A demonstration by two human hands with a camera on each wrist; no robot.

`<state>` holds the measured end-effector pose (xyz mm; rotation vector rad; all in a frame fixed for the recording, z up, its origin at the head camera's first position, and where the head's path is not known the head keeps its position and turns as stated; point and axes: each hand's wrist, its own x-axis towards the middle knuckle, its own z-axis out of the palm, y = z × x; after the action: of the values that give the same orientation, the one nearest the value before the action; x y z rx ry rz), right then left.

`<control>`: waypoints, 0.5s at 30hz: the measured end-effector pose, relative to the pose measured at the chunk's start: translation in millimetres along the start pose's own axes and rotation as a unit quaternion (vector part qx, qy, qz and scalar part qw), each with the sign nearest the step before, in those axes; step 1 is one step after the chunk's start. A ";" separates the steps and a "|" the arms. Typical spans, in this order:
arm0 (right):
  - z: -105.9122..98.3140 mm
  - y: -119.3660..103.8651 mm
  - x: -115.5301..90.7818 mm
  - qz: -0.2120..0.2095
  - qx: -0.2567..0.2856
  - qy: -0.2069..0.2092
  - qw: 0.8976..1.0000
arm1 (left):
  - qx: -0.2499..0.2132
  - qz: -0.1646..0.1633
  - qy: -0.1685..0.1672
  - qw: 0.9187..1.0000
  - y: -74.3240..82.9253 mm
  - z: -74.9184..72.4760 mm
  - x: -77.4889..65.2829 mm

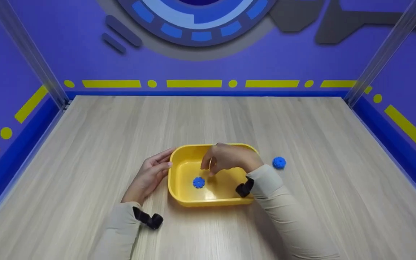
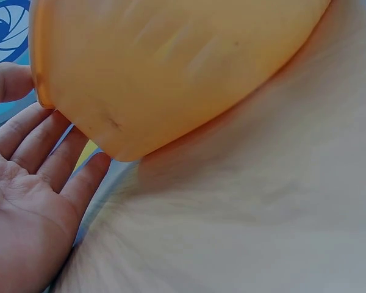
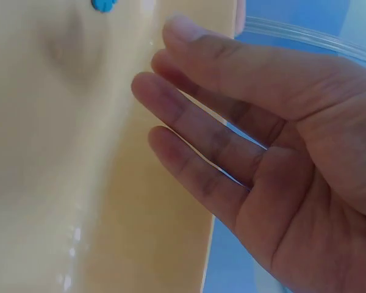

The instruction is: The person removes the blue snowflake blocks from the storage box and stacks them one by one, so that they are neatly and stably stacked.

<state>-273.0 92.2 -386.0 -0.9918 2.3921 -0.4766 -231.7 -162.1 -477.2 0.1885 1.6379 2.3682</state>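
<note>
A yellow rectangular plastic basin (image 1: 190, 203) with rounded corners stands on the table. My left hand (image 1: 151, 177) is at its left side, thumb at the rim and straight fingers against the outer wall (image 2: 171, 67). Flat on the basin's floor lies a blue notched plastic disc (image 1: 199, 182), partly visible at the top of the right wrist view. Over the inside of the basin, to the right of that disc, hovers my right hand (image 1: 228, 157). Its fingers are loosely bent with nothing between them, and thumb and fingertips stand apart in the right wrist view.
Right of the basin, a small blue clump of similar notched discs (image 1: 279, 163) sits on the wooden table (image 1: 208, 119). Blue-purple panels (image 1: 208, 68) with yellow dashes enclose the back and both sides. Each wrist wears a black camera mount.
</note>
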 end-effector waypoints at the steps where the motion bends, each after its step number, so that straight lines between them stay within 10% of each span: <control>1: 1.4 -1.0 2.1 0.004 0.002 -0.004 1.000 | 0.000 0.000 -0.001 1.000 0.2 -0.1 0.2; 15: 18.0 -14.0 22.2 0.023 -0.014 -0.045 0.999 | -0.005 0.001 -0.006 1.000 0.7 0.3 -0.6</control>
<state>-268.5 64.4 -400.7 -0.9495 2.3410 -0.3735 -231.2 -162.2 -476.4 0.2029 1.6214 2.3710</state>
